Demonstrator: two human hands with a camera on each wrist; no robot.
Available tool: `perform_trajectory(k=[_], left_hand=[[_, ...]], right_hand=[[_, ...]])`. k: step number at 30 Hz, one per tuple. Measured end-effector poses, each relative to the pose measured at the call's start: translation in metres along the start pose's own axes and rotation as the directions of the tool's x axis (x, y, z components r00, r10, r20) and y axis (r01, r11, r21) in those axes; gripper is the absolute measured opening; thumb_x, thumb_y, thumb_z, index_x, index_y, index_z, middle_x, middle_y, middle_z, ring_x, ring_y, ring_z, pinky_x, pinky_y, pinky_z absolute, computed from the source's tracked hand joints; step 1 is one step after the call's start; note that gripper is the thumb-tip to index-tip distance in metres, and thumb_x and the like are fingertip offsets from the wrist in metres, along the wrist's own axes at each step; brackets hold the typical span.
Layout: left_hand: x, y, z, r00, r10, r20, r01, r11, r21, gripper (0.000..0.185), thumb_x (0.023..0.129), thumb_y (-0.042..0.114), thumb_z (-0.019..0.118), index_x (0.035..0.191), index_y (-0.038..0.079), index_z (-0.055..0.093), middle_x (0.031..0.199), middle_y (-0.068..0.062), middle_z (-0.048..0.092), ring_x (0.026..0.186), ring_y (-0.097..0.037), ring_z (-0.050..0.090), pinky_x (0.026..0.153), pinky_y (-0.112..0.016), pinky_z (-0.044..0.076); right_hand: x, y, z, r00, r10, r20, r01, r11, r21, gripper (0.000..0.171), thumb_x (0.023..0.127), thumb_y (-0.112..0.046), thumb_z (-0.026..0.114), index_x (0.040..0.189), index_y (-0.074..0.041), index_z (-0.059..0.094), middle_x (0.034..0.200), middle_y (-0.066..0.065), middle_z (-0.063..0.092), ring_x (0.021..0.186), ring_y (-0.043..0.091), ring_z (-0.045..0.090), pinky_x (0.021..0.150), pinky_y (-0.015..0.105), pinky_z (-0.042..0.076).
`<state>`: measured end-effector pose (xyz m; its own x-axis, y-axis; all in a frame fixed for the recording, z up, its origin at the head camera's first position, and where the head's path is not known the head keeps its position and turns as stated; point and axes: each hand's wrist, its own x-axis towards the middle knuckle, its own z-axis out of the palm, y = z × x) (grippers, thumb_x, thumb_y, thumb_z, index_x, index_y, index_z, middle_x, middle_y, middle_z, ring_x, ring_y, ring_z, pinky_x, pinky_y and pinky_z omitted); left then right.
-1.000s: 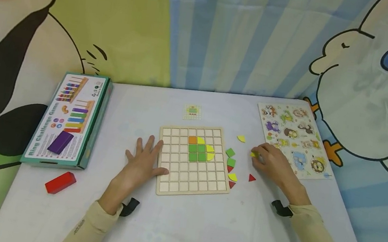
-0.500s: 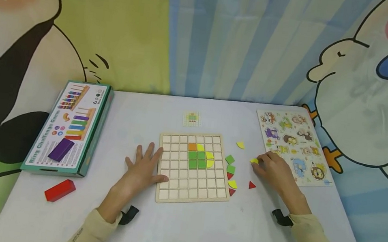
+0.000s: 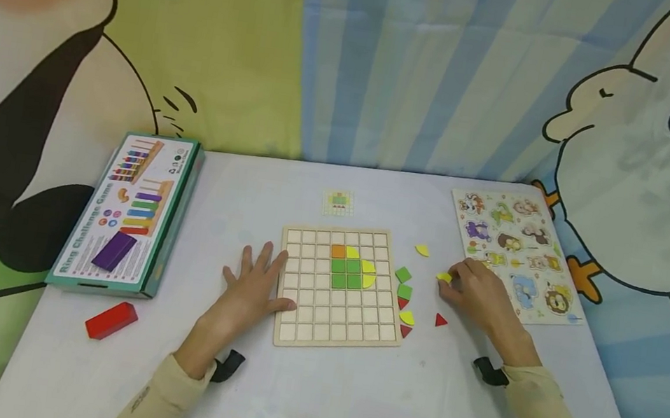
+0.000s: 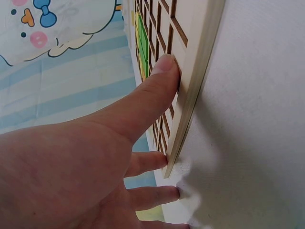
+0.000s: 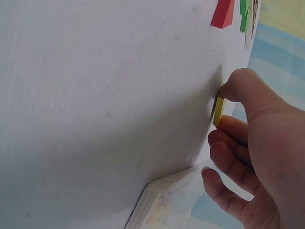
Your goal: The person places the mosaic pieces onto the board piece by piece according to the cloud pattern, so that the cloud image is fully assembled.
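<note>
My left hand (image 3: 247,300) lies with fingers spread at the left edge of a wooden grid board (image 3: 299,338). In the left wrist view its thumb (image 4: 159,81) presses on the board's face by the rim. Orange, yellow and green tiles sit in the board's upper cells, among them a green square (image 3: 338,280). Right of the board, my right hand (image 3: 479,291) pinches a small yellow tile (image 5: 218,110) between thumb and fingertips, low over the white table. The tile's outline is partly hidden by the fingers.
Loose tiles lie right of the board: a yellow quarter circle (image 3: 421,250), a green square (image 3: 403,274), a red triangle (image 3: 441,320) and several others. A small pattern card (image 3: 338,203) is behind it. An animal puzzle board (image 3: 525,262), a game box (image 3: 125,210) and a red block (image 3: 111,321) flank it.
The head view has shifted slightly. More of the yellow tile shows beyond the right fingertips than a second ago. Both hands stay in nearly the same places relative to the board.
</note>
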<state>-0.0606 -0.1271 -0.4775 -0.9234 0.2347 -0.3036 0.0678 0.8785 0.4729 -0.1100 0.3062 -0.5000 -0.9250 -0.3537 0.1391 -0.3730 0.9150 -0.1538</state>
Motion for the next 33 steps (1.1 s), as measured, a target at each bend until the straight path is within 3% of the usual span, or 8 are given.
perform_trajectory(k=[5, 9, 15, 24, 33], left_hand=[[-0.001, -0.001, -0.001, 1.0, 0.003, 0.004, -0.003, 1.0, -0.004, 0.103, 0.085, 0.047, 0.077, 0.162, 0.008, 0.021, 0.168, -0.026, 0.006, 0.15, -0.06, -0.003, 0.102, -0.088, 0.009], [-0.001, -0.002, -0.002, 1.0, 0.007, 0.005, -0.007, 1.0, -0.004, 0.103, 0.085, 0.047, 0.077, 0.162, 0.008, 0.021, 0.168, -0.027, 0.006, 0.15, -0.06, -0.004, 0.102, -0.089, 0.008], [0.003, -0.002, -0.002, 1.0, 0.004, 0.001, -0.004, 1.0, -0.004, 0.103, 0.085, 0.047, 0.077, 0.162, 0.008, 0.021, 0.168, -0.026, 0.006, 0.15, -0.06, -0.004, 0.102, -0.088, 0.009], [0.005, -0.001, -0.002, 1.0, -0.016, 0.014, 0.016, 1.0, -0.01, 0.104, 0.084, 0.047, 0.078, 0.162, 0.008, 0.021, 0.168, -0.026, 0.005, 0.15, -0.059, -0.006, 0.102, -0.088, 0.008], [0.003, 0.0, -0.003, 1.0, -0.024, 0.014, 0.024, 1.0, -0.001, 0.102, 0.084, 0.048, 0.078, 0.162, 0.008, 0.024, 0.168, -0.026, 0.007, 0.15, -0.06, -0.002, 0.103, -0.088, 0.01]], right_hand=[[0.003, 0.0, 0.002, 0.998, -0.046, -0.047, 0.047, 0.999, 0.015, 0.031, 0.081, -0.026, 0.083, 0.096, -0.001, 0.072, 0.092, 0.011, 0.069, 0.08, 0.023, 0.063, 0.072, 0.041, 0.057], [0.011, -0.006, 0.0, 0.985, -0.132, -0.11, 0.138, 0.99, 0.043, 0.029, 0.08, -0.022, 0.084, 0.095, -0.001, 0.072, 0.089, 0.01, 0.069, 0.077, 0.023, 0.063, 0.068, 0.04, 0.056], [0.036, -0.034, -0.008, 0.964, -0.249, -0.091, 0.258, 0.962, 0.094, 0.03, 0.081, -0.021, 0.085, 0.099, -0.001, 0.071, 0.093, 0.009, 0.069, 0.083, 0.022, 0.065, 0.072, 0.038, 0.057], [0.081, -0.095, -0.007, 0.885, -0.457, -0.091, 0.465, 0.877, 0.119, 0.029, 0.084, -0.021, 0.084, 0.099, -0.001, 0.071, 0.095, 0.009, 0.067, 0.084, 0.02, 0.062, 0.073, 0.034, 0.056], [0.117, -0.139, 0.003, 0.836, -0.548, -0.023, 0.546, 0.829, 0.115, 0.026, 0.091, -0.025, 0.078, 0.102, -0.002, 0.073, 0.093, 0.007, 0.066, 0.082, 0.018, 0.06, 0.071, 0.029, 0.055]])
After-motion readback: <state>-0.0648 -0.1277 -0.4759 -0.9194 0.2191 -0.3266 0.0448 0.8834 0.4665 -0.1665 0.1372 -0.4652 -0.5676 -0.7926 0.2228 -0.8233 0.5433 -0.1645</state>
